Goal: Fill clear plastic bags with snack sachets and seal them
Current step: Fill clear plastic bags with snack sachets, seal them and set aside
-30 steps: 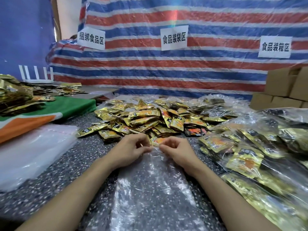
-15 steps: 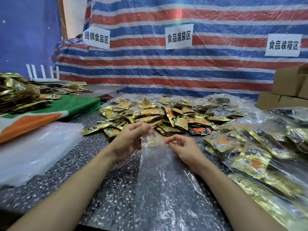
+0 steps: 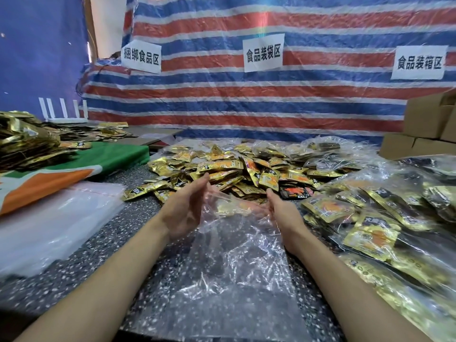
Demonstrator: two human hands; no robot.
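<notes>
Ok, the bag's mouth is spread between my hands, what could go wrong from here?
The clear bag looks thin and limp, so its mouth may collapse once the left hand or right hand leaves to grab from the sachet pile. That pile lies just beyond the mouth, so sweeping could scatter some.

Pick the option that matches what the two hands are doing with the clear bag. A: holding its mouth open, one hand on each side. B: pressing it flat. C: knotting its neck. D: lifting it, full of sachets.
A: the left hand and right hand stand apart at either side of the bag, its mouth gaping, the rest slack on the table.
</notes>
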